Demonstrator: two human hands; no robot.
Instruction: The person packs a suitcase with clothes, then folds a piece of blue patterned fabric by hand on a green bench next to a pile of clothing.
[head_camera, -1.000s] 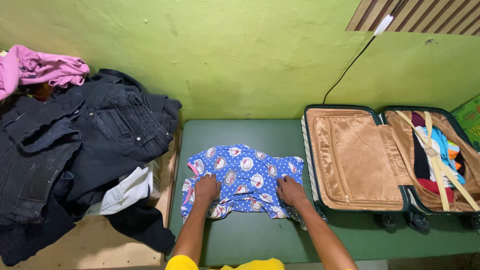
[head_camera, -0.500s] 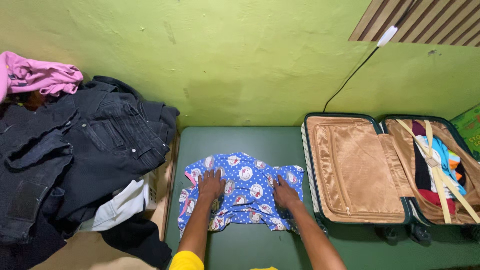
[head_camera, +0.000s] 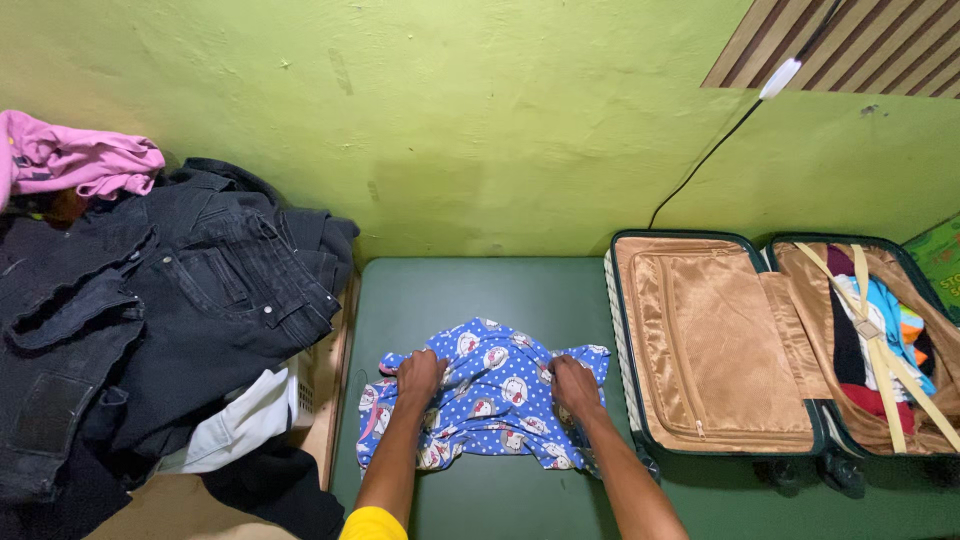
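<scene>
A small blue garment (head_camera: 490, 385) with white dots and round cartoon patches lies bunched on the green table (head_camera: 480, 290). My left hand (head_camera: 419, 376) grips a fold of it on its left side. My right hand (head_camera: 575, 384) pinches the cloth on its right side. Both hands have their fingers closed into the fabric, and the middle of the garment rises in a hump between them.
An open suitcase (head_camera: 715, 340) with tan lining lies at the right, its far half (head_camera: 880, 340) packed with strapped clothes. A heap of dark jeans (head_camera: 170, 290), a pink garment (head_camera: 70, 160) and a white cloth (head_camera: 235, 425) fills the left. A black cable (head_camera: 700, 165) runs down the green wall.
My hands went from lying flat on the spread garment to gripping it, and they have gathered the cloth inward so it is narrower and bunched.
</scene>
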